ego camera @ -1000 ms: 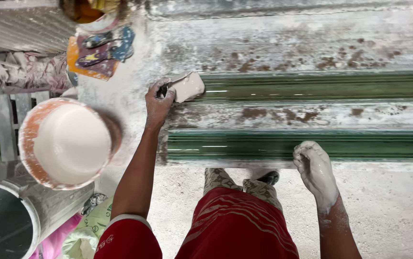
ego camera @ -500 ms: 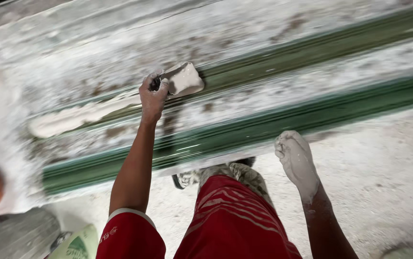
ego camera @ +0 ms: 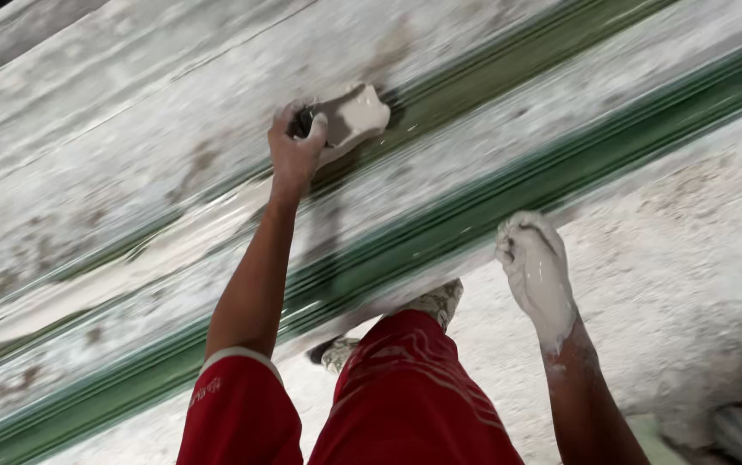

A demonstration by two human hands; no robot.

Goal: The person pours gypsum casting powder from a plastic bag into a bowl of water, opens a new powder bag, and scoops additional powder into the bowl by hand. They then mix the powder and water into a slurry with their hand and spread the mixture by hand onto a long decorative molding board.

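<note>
A plaster-caked brush (ego camera: 349, 119) is gripped by the left hand (ego camera: 295, 153), fingers curled tight round its handle, and pressed on the upper green mould (ego camera: 509, 65). At four o'clock, the plaster-coated right hand (ego camera: 536, 274) is loosely closed, holding nothing visible.
</note>
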